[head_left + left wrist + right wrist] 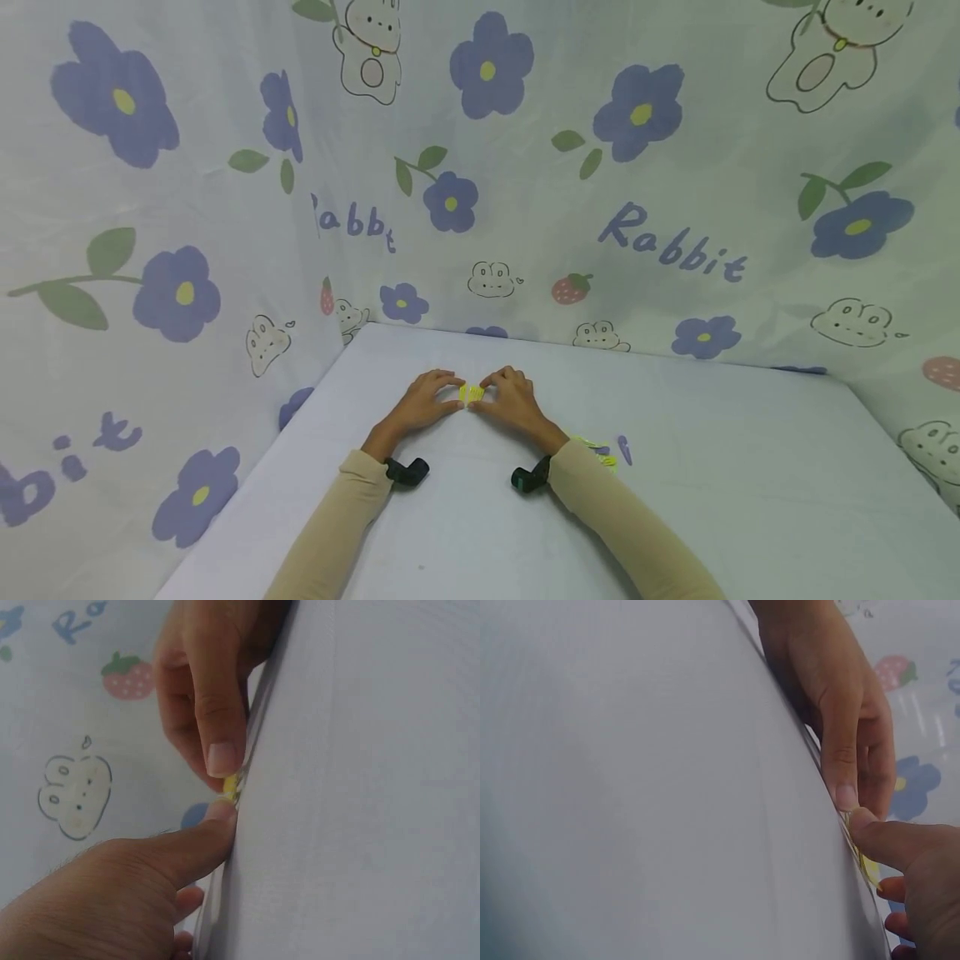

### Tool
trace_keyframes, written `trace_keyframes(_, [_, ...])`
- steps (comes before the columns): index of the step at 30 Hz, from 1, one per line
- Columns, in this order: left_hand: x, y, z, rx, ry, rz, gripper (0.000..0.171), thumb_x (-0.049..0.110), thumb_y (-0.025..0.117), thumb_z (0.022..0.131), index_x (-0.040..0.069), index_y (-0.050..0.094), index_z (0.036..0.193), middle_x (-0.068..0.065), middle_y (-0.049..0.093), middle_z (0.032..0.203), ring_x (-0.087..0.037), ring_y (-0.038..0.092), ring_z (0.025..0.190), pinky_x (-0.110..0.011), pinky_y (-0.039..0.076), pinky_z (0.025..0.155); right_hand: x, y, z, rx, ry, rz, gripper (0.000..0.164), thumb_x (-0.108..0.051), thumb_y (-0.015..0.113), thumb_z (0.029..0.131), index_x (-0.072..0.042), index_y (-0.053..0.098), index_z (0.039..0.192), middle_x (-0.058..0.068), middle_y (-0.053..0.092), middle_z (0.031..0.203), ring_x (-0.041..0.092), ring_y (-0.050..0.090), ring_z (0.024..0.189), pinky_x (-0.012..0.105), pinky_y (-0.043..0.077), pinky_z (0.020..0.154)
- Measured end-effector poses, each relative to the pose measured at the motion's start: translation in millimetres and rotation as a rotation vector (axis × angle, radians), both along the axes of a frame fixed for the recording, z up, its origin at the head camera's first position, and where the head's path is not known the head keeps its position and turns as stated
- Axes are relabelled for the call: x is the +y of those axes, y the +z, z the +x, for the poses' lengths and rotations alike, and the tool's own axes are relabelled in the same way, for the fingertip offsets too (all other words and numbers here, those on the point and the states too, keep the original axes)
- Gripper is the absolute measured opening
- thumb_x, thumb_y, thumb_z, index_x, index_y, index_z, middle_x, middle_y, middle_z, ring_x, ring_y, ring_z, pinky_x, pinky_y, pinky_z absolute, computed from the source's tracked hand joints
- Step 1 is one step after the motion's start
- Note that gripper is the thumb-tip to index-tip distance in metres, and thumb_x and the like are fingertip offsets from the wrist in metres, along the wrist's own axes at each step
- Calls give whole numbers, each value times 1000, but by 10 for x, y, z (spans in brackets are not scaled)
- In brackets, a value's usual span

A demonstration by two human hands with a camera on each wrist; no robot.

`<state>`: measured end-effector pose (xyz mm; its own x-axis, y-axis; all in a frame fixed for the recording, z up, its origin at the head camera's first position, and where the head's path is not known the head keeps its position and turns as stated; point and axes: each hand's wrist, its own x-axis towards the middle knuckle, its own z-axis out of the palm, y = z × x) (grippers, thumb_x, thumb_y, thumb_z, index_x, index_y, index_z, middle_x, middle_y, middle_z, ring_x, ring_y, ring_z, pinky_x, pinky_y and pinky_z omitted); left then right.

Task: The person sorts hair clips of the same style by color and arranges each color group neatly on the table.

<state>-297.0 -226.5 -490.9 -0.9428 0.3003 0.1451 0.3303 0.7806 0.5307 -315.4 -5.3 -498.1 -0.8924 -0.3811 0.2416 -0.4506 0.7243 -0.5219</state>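
Observation:
Small bright yellow pieces with dark slits (476, 394) stand between my two hands over the white table; their kind is too small to tell. My left hand (423, 403) pinches them at the left edge between thumb and fingers. From the other side my right hand (514, 402) pinches the right edge. In the left wrist view a bit of yellow (230, 784) shows between the two thumbs. The right wrist view has a thin yellow edge (868, 871) beside the right thumb, mostly hidden by the fingers.
By the right forearm lies a small pile of yellow slotted pieces (609, 460) and purple pieces, partly behind the sleeve. A slim purple piece (625, 449) lies just right of it. A patterned cloth wall (540, 250) borders the white table (750, 483) at the back and left.

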Motion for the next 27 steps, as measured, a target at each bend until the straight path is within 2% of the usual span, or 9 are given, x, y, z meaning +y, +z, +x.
trace_keyframes(27, [19, 5, 9, 5, 0, 1, 44, 33, 71, 93, 18, 63, 134, -13, 49, 150, -40, 36, 145, -63, 26, 117, 9, -6, 34, 59, 18, 28, 50, -53, 75, 84, -15, 70, 117, 8, 59, 119, 28, 53, 114, 52, 40, 102])
